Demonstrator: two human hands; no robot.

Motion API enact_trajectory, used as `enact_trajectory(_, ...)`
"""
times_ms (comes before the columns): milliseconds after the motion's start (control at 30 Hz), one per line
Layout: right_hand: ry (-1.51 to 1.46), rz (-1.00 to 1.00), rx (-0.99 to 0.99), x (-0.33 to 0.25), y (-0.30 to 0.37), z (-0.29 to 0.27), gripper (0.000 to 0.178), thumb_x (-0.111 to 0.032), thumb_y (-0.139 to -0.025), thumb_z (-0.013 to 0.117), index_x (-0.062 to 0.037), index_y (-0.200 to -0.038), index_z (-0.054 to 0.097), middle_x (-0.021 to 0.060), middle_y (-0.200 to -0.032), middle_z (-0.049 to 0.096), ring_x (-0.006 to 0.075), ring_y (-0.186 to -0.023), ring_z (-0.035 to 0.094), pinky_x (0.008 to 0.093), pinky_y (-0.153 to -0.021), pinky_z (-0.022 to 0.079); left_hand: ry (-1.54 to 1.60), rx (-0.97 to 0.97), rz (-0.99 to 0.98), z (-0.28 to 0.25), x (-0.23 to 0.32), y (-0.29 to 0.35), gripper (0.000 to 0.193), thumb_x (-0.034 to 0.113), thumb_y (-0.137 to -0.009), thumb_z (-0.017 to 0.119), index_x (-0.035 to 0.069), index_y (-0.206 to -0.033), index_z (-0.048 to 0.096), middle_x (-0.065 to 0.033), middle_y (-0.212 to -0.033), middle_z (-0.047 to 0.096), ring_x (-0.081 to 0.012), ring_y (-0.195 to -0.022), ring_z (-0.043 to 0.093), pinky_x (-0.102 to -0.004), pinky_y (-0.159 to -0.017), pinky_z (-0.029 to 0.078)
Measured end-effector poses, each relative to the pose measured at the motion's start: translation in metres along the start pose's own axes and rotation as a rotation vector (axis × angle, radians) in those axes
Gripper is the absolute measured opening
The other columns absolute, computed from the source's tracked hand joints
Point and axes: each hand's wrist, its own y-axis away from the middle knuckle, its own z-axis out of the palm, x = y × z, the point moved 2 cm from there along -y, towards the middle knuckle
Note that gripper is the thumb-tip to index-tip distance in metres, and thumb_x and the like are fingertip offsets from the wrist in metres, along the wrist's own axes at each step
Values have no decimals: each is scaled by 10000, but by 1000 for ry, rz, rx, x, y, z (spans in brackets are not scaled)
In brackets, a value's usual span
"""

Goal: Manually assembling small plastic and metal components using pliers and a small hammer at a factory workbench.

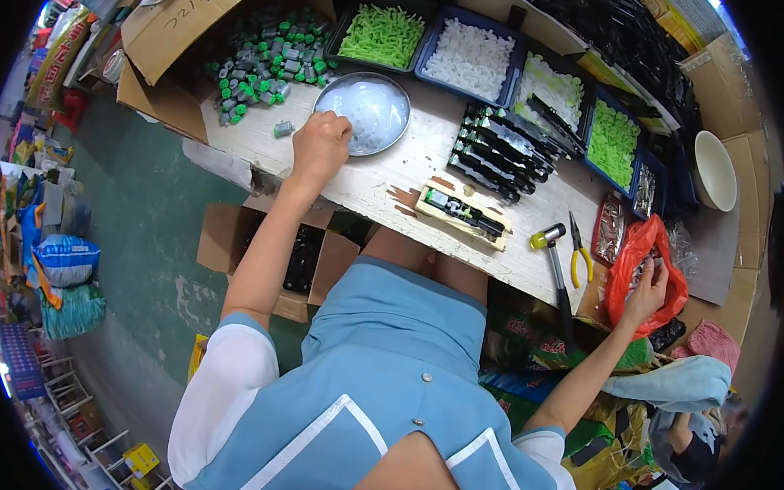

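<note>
My left hand (323, 144) is at the near left rim of a round metal bowl (391, 83) holding a pale, glossy, grease-like substance. Its fingers are pinched together, and what they grip is hidden. My right hand (648, 294) reaches into a red plastic bag (622, 272) with small silvery pieces inside; its fingertips are partly hidden there. Between my hands, a wooden fixture (497, 243) cradles a long black part (466, 212) with a green and grey piece at its left end. One grey cylinder with a green end (284, 129) lies beside my left wrist.
Several green-ended cylinders (273, 64) are heaped at the far left beside a cardboard box (171, 30). Trays of green pieces (382, 36) and white pieces (469, 58) line the back. Black assemblies (503, 154) are stacked centre right, near a hammer (560, 272) and yellow-handled pliers (581, 258).
</note>
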Motion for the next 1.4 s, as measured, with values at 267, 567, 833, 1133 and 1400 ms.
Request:
enact_trajectory(267, -411, 61, -184, -42, 32, 9, 193, -166, -896, 532, -17, -1011, 574, 0, -916, 568, 76, -802, 515, 209, -717, 432, 484, -8, -314, -13, -11, 2, 80, 24, -722, 655, 9, -801, 647, -11, -667, 588, -72, -583, 527, -225, -512, 423)
enact_trajectory(567, -449, -455, -624, -173, 104, 72, 217, -50, -766, 627, -18, -979, 610, 106, -804, 615, 220, -713, 573, 302, -652, 417, 1332, -252, -465, -18, 60, 12, 131, 43, -781, 631, -15, -897, 641, -44, -674, 595, -88, -590, 556, -210, -494, 451)
enact_trajectory(833, -412, -637, -629, -209, 121, 95, 150, -159, -805, 588, -79, -932, 599, 61, -699, 591, 210, -627, 548, 316, -577, 351, 1407, -450, -369, 0, 105, 22, 107, 42, -806, 609, -13, -891, 644, -35, -711, 589, -70, -591, 550, -188, -500, 460)
enact_trajectory(1133, -352, -693, -619, -202, 120, 93, 160, -165, -804, 588, -69, -933, 591, 58, -701, 597, 197, -623, 549, 314, -569, 339, 1361, -486, -329, 2, 116, 22, 101, 40, -800, 614, -13, -878, 649, -25, -773, 586, -57, -626, 548, -173, -500, 447)
enact_trajectory(1400, -184, -876, -543, -203, 122, 89, 199, -127, -757, 609, -75, -948, 588, 32, -660, 556, 176, -616, 538, 316, -582, 330, 1380, -600, -520, 7, 118, 20, 103, 42, -774, 626, -21, -854, 639, -48, -665, 587, -75, -521, 545, -195, -432, 447)
